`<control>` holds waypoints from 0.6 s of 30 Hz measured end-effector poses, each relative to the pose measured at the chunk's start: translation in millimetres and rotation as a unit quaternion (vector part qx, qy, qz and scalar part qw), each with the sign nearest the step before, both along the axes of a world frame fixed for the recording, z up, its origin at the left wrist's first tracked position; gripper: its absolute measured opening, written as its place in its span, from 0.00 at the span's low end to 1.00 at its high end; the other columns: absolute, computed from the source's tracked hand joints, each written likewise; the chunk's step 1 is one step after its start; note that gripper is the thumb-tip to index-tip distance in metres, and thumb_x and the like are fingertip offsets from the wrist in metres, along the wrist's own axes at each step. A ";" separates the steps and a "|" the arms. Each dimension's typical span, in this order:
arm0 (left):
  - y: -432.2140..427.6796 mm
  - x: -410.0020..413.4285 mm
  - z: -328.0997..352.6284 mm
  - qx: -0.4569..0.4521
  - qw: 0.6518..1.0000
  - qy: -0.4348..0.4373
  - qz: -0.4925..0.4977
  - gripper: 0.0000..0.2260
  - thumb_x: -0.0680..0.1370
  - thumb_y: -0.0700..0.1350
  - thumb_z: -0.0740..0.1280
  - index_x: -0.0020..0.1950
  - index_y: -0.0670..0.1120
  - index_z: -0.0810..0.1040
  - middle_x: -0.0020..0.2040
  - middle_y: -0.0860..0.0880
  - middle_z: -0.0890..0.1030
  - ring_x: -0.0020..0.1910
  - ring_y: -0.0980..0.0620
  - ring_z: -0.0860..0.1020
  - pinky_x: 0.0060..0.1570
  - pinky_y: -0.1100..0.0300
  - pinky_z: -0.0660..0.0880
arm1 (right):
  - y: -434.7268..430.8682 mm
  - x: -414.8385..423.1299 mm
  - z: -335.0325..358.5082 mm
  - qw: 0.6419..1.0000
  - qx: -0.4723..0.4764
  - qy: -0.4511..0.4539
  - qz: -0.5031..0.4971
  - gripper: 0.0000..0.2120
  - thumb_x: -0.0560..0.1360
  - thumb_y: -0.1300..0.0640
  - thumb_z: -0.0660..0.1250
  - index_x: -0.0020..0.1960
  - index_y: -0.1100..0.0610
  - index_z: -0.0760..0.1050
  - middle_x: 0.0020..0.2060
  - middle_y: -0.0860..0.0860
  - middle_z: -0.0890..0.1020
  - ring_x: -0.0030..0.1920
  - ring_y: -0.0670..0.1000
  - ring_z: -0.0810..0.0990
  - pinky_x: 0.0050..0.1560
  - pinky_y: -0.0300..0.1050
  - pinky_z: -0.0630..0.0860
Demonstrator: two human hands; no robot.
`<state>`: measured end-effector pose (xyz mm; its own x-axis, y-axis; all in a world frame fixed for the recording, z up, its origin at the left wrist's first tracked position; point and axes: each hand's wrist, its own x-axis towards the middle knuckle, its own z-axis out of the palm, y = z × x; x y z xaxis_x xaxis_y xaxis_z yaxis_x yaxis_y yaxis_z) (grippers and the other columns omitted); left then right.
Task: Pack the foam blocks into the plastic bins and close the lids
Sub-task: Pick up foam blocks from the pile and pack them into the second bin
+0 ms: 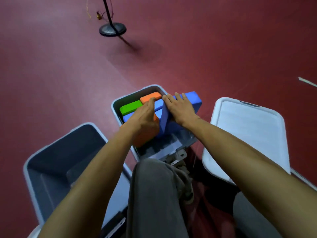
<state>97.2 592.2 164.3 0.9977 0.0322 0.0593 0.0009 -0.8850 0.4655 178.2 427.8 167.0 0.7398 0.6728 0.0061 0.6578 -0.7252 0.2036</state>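
Pressing foam down into the middle bin (115,107), both grips were flat and released, grasping nothing: left grip (145,117) on the near orange block (145,137), right grip (181,109) on the blue block (194,100), which lay tilted over the bin's right rim. Risk as I judged: blue could jam proud, spring back, and the lid (248,131) beside wouldn't seat. Off-centre push could tip the bin.

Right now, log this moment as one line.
phase: packing | left hand: on near orange block | right hand: flat on blue block over middle bin rim | lid: off, right of bin
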 end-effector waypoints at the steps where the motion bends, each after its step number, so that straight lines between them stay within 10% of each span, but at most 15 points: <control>1: 5.2 1.6 -12.4 -0.005 1.000 0.003 0.004 0.40 0.66 0.46 0.73 0.75 0.49 0.59 0.58 0.44 0.79 0.53 0.44 0.79 0.47 0.57 0.71 | 6.8 3.3 -8.3 1.000 -0.001 0.007 0.006 0.37 0.73 0.61 0.67 0.77 0.57 0.54 0.73 0.54 0.64 0.72 0.63 0.63 0.73 0.63 0.58; 7: 10.6 20.4 -70.2 -0.007 0.997 0.068 0.029 0.43 0.71 0.49 0.71 0.81 0.42 0.53 0.76 0.42 0.67 0.73 0.45 0.69 0.69 0.55 0.67 | 24.5 28.2 -66.1 0.998 -0.037 0.044 0.017 0.41 0.70 0.61 0.71 0.77 0.57 0.53 0.74 0.54 0.63 0.73 0.64 0.61 0.72 0.64 0.58; 14: 7.4 48.3 -113.9 -0.050 0.996 0.063 0.033 0.35 0.71 0.40 0.65 0.77 0.48 0.58 0.56 0.45 0.80 0.50 0.46 0.79 0.42 0.63 0.66 | 53.4 52.6 -125.8 0.997 -0.023 0.065 0.028 0.38 0.74 0.62 0.67 0.78 0.57 0.52 0.76 0.53 0.60 0.76 0.61 0.58 0.74 0.65 0.55; 18: 24.5 50.0 -140.4 -0.046 0.995 0.071 0.057 0.27 0.69 0.45 0.66 0.68 0.51 0.65 0.51 0.50 0.79 0.46 0.50 0.77 0.42 0.60 0.68 | 71.3 62.0 -156.4 0.994 -0.007 0.085 0.070 0.31 0.77 0.65 0.62 0.77 0.58 0.56 0.74 0.54 0.63 0.74 0.61 0.60 0.74 0.68 0.51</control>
<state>147.3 616.6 23.9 0.9854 0.1446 -0.0901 0.1703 -0.8289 0.5328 240.2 499.1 10.6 0.6286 0.7682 -0.1211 0.7777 -0.6220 0.0911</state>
